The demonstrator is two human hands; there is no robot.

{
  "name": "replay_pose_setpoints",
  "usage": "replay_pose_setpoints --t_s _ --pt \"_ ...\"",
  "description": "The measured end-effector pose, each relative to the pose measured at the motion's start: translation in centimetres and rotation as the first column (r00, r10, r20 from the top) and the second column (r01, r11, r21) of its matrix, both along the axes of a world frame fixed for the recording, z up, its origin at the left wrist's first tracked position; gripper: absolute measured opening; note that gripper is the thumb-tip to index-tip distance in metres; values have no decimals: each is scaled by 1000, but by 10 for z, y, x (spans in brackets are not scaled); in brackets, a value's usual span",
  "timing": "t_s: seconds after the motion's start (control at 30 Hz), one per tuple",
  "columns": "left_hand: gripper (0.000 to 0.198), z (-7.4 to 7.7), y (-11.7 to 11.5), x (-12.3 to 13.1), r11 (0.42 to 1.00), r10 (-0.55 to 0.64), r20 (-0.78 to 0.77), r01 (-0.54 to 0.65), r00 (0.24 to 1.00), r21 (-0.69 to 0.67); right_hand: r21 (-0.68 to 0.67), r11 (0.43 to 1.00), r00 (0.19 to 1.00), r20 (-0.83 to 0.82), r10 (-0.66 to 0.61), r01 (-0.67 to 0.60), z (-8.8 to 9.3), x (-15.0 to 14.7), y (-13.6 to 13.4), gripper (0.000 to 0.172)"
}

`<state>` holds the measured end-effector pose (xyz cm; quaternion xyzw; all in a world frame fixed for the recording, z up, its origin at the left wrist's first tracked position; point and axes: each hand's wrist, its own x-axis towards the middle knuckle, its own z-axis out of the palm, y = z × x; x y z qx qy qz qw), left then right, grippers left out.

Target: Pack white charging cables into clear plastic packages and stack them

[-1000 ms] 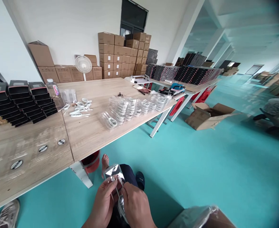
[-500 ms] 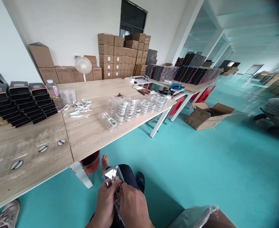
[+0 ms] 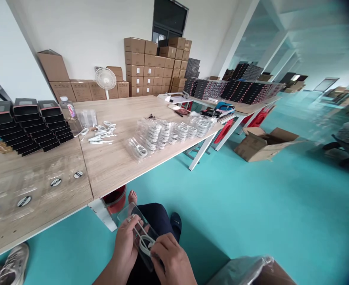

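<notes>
Above my lap, my left hand [image 3: 124, 242] is closed on the edge of a clear plastic tray [image 3: 135, 209], its thumb at the end of a white cable [image 3: 145, 243]. The cable lies looped in the tray. My right hand [image 3: 172, 255] is closed at the lower part of the loop, its fingertips pinching the cable; part of the tray is hidden under it. On the table, several stacked clear trays with coiled white cables [image 3: 155, 136] stand near the front edge. Loose white cables [image 3: 101, 134] lie in a heap to their left.
Black boxes [image 3: 48, 126] are stacked at the left of the wooden table [image 3: 111, 174]. Clear trays with round labels [image 3: 24, 201] lie in front of them. A red bucket [image 3: 117, 201] is below, a plastic-lined carton [image 3: 251, 271] at lower right, an open carton [image 3: 259, 146] on the floor.
My right hand has moved down and right, apart from my left hand. The tray has tilted, and the cable loop in it now shows. The view has shifted slightly.
</notes>
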<state>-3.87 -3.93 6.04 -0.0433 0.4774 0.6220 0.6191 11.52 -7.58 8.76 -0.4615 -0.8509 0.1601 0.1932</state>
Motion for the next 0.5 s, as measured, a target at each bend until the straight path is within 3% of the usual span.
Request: replay_pose_setpoints --t_s 0.2,0.5 --pt "16 3 0 0 1000 24 21 -24 1000 -3 182 983 997 71 3 -16 -13 -15 -2 19" --pt "15 7 9 -15 1000 13 43 -13 999 -2 222 964 989 -50 -139 146 -25 -37 -3 24"
